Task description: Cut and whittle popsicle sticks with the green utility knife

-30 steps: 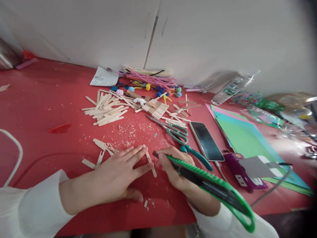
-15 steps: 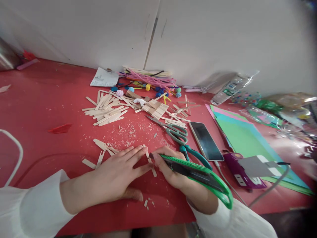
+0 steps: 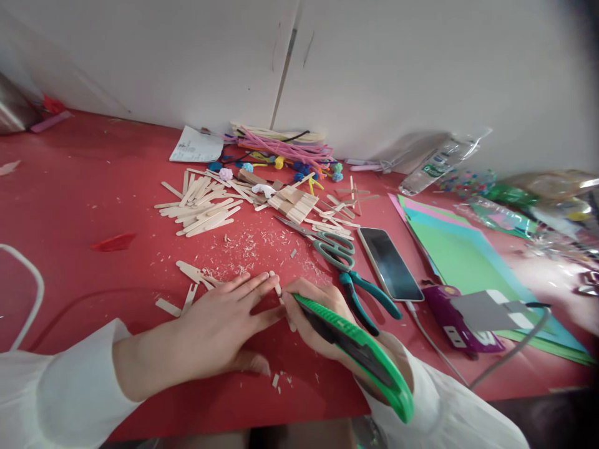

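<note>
My left hand (image 3: 219, 327) lies flat on the red tabletop, its fingers stretched out. Its fingertips press against a wooden craft stick (image 3: 274, 280), partly hidden between both hands. Closed around a green utility knife (image 3: 360, 349), my right hand (image 3: 318, 312) is at the stick's right side. The knife's blade end is hidden by my fingers; its handle slants back toward my right sleeve. Cut stick pieces (image 3: 189, 272) lie beyond my left hand, one with a notched end. Wood shavings (image 3: 243, 246) are scattered past my fingertips.
A heap of craft sticks (image 3: 201, 202) lies farther back, with pipe cleaners (image 3: 285, 148) by the wall. Grey scissors (image 3: 334, 248), teal-handled pliers (image 3: 374, 296) and a phone (image 3: 390, 265) on a cable lie right of my hands. Coloured paper (image 3: 472, 262) and a plastic bottle (image 3: 430, 168) are farther right.
My right hand has turned and closed in on the stick. The knife's handle end has swung left and toward me, uncovering more of the pliers. The left hand stays in place.
</note>
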Tool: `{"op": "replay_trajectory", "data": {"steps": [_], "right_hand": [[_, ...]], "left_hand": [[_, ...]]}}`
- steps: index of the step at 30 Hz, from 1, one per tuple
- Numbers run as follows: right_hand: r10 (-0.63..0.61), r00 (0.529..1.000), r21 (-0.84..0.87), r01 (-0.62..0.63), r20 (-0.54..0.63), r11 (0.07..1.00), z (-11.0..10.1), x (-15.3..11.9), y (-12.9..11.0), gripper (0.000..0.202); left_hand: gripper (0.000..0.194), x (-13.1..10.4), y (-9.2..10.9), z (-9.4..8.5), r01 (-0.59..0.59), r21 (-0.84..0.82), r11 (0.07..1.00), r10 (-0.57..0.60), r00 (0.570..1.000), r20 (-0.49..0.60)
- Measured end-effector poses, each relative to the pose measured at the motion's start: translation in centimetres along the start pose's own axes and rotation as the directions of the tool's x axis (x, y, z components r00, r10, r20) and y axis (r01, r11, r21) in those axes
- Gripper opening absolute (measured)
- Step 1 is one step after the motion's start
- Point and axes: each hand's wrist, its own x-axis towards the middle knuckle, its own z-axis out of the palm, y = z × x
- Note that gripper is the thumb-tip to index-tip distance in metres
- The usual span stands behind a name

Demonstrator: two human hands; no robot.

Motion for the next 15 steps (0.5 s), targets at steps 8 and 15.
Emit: {"op": "replay_trajectory", "data": {"steps": [8, 15], "right_hand": [[0.109, 0.994, 0.1, -0.107, -0.009, 0.989, -0.84, 0.33, -0.07, 0.03], [0.112, 0.989, 0.056, -0.107, -0.095, 0.993, -0.95, -0.16, 0.2, 0.023]], "left_hand": [[0.069, -0.09, -0.1, 0.04, 0.002, -0.004, 1.0, -0.002, 1.0, 0.012], [0.073, 0.12, 0.04, -0.22, 0.003, -0.001, 1.0, -0.003, 0.999, 0.044]]}}
